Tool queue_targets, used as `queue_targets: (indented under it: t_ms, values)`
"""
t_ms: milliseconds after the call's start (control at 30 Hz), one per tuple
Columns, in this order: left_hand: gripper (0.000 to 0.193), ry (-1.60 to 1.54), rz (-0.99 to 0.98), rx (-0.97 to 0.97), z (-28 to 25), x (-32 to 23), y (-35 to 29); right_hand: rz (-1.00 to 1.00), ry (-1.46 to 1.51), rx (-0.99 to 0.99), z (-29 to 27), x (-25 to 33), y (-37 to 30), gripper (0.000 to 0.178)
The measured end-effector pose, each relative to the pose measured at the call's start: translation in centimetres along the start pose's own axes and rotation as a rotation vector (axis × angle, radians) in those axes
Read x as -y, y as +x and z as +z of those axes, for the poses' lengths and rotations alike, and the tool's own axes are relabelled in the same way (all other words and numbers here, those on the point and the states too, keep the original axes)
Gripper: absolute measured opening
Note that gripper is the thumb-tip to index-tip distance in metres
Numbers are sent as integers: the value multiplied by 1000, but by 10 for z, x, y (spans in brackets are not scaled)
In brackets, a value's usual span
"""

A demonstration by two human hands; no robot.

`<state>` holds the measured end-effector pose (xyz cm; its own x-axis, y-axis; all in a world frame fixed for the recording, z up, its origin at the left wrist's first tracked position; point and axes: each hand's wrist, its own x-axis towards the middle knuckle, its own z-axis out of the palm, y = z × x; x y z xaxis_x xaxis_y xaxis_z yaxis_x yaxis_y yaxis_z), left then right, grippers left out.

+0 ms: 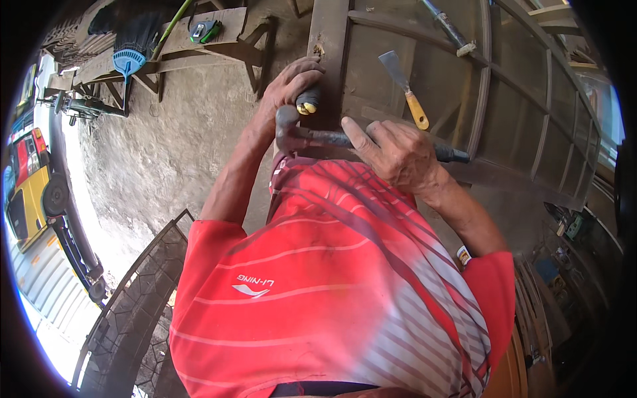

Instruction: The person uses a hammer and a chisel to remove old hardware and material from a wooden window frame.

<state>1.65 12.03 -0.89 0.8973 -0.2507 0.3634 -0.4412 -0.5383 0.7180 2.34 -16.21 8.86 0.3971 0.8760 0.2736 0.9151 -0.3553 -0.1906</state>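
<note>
My left hand [292, 86] is closed round an upright tool with a black and yellow handle [307, 101], whose lower end is hidden. It rests over the edge rail of a brown wooden frame with panels [330, 30]. My right hand [401, 156] grips a claw hammer [318, 138] by its dark handle, the index finger stretched along it. The hammer's head lies just on my side of the yellow handle end; whether they touch I cannot tell. Beyond my right hand, a putty knife [416, 109] with a yellow handle lies on the frame's panel.
Another long tool with a blue-grey shaft [448, 26] lies farther up the frame. At the far left, a wooden bench [229, 30] bears a green and black tape measure [204, 31], near a blue fan-shaped rake head [129, 62]. A metal grille [142, 305] and a truck [30, 186] are leftward.
</note>
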Motion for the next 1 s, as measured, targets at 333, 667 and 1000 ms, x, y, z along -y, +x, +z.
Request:
queue_targets:
  t_ms: [333,667,1000]
  values:
    - [56,1,46,9,-2,-2,-5,-31,-134,45,17,4,-6,40]
    - [60,-58,36,-24,13,7,3,66,-131,103,29,-14,-16,47]
    - [57,-30,8,-23,11,4,6,162,108,-5,31,-21,-21,43]
